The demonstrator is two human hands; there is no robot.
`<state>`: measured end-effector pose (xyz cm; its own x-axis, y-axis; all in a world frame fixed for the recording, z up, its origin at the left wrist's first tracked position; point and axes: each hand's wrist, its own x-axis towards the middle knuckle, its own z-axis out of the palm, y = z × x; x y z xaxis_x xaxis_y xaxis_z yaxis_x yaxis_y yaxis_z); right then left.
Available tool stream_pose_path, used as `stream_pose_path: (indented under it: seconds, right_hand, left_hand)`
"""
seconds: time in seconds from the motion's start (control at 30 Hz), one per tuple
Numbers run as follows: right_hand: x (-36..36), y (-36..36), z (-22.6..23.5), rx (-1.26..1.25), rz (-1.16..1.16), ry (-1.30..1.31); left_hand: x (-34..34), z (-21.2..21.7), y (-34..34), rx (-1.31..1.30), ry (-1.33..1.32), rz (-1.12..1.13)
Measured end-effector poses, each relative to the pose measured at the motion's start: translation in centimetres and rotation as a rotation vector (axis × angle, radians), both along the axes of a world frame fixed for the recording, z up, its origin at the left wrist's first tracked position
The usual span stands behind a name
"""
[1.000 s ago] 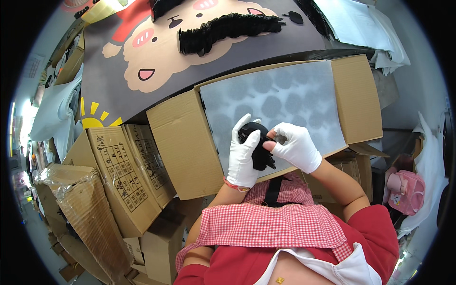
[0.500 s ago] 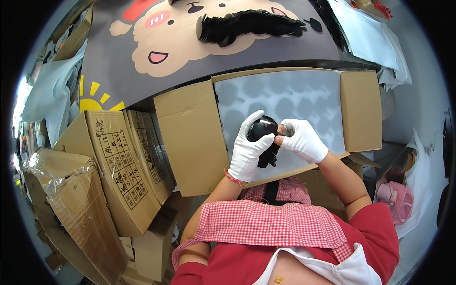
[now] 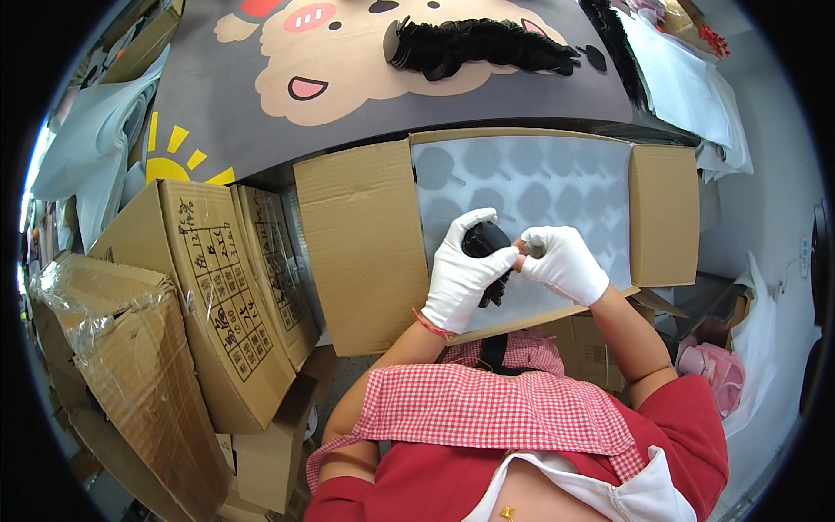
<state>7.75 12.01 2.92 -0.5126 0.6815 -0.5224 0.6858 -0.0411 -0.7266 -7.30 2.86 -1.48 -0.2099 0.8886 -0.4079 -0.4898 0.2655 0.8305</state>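
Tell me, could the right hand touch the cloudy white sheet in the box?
Probably yes. The right hand is over the open box, and nothing visible blocks the white sheet around it, though that hand is beside the black stack held in the left hand.

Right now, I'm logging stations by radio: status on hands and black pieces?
Left hand gripping black round pieces, partly hiding them. Right hand at their edge, grip unclear. Open carton and pale sheet below.
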Motion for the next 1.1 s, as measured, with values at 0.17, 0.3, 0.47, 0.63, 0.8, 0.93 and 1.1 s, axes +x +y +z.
stream_pose_path:
  seconds: [0.17, 0.3, 0.47, 0.63, 0.8, 0.93, 1.1]
  right_hand:
    - [-1.0, 2.7, -0.5, -0.062, 0.181, -0.150]
    - [-4.8, 4.4, -1.2, 0.219, 0.129, 0.000]
    - [-5.1, 6.3, -3.6, 0.612, 0.027, -0.018]
    - [2.1, 8.9, -3.5, 0.719, -0.103, -0.168]
    - [8.7, 11.2, -4.9, 0.794, -0.271, -0.253]
    - [12.1, 12.3, -4.4, 0.776, -0.357, -0.265]
    - [14.8, 12.8, -3.8, 1.017, -0.284, -0.348]
  left_hand:
    - [-1.3, -0.8, -0.8, 0.009, -0.214, -0.084]
    - [-1.7, -1.1, -1.2, -0.046, -0.364, -0.028]
    - [-0.9, -0.6, -0.5, -0.091, -0.294, 0.062]
    - [-0.7, -0.4, -0.1, -0.073, -0.363, 0.111]
    - [0.0, 0.1, 1.5, -0.081, -0.348, 0.193]
    - [0.5, -0.1, 2.3, -0.102, -0.303, 0.276]
    - [2.1, -0.1, 3.2, -0.049, -0.459, 0.211]
